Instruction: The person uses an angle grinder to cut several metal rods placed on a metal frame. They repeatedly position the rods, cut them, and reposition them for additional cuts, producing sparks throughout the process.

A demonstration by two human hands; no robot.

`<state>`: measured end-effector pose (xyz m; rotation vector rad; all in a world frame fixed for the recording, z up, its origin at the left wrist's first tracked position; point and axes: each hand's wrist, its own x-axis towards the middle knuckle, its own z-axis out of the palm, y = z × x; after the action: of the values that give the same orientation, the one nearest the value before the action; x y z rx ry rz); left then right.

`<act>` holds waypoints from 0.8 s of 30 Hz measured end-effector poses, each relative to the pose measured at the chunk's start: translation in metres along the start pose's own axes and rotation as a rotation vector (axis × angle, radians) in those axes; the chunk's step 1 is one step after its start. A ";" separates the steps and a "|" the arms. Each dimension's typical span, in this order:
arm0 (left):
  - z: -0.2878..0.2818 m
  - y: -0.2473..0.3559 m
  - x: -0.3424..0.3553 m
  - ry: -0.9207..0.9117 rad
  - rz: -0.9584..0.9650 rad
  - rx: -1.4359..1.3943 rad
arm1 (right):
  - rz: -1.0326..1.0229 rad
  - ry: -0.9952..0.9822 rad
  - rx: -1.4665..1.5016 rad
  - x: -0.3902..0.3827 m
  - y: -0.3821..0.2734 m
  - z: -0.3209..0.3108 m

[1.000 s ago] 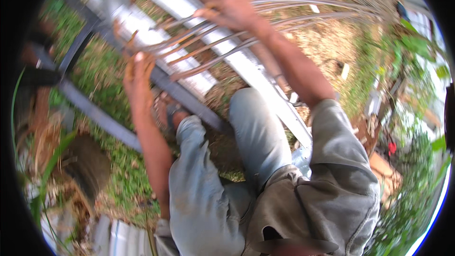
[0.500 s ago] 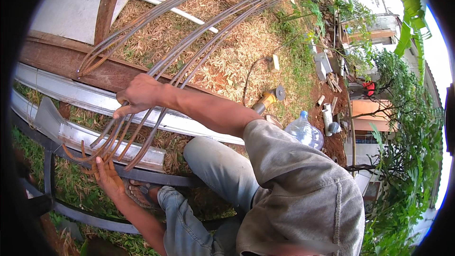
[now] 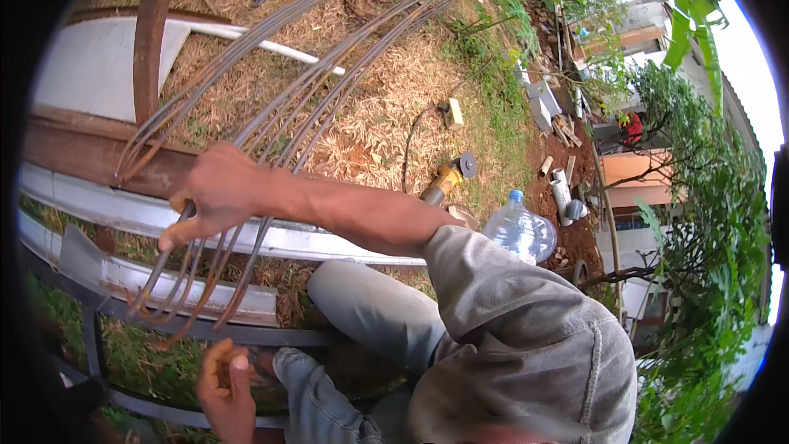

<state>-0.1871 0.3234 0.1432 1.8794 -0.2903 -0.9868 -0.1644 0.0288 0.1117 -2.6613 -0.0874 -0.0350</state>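
Note:
My right hand (image 3: 215, 189) reaches across from the right and is closed around a steel rebar rod. This rod is one of a bundle of long, rusty rebar (image 3: 244, 278) that curves down from the top of the view. The near rod ends are bent into hooks and hang over a white metal channel (image 3: 238, 300) and a dark grey metal frame (image 3: 292, 337). Below the hooked ends, my left hand (image 3: 226, 390) is apart from the rods, its fingers loosely curled and thumb away from them, with nothing visible in it.
A yellow angle grinder (image 3: 444, 182) lies on the dry-leaf ground, near a socket block (image 3: 454, 115) on a cord. A clear water jug (image 3: 519, 234) rests close to my right elbow. A brown beam (image 3: 82, 156) and white pipe (image 3: 288, 51) lie beyond the rods.
My left hand has let go of the hooked rebar ends and drawn down and right. My right hand, still gripping, has shifted slightly left and down, and the whole view has shifted a little.

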 end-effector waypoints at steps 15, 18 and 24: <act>0.031 0.063 0.101 0.250 0.399 1.000 | 0.048 0.192 -0.145 -0.012 -0.006 0.007; 0.016 0.049 0.088 0.254 0.418 0.927 | -0.122 0.375 -0.114 -0.009 -0.014 0.003; 0.032 0.016 0.107 0.197 0.376 0.791 | -0.074 0.149 0.041 -0.013 0.001 0.034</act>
<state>-0.1385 0.2335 0.0955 2.4686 -0.9842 -0.4377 -0.1766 0.0427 0.0800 -2.6036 -0.1370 -0.2523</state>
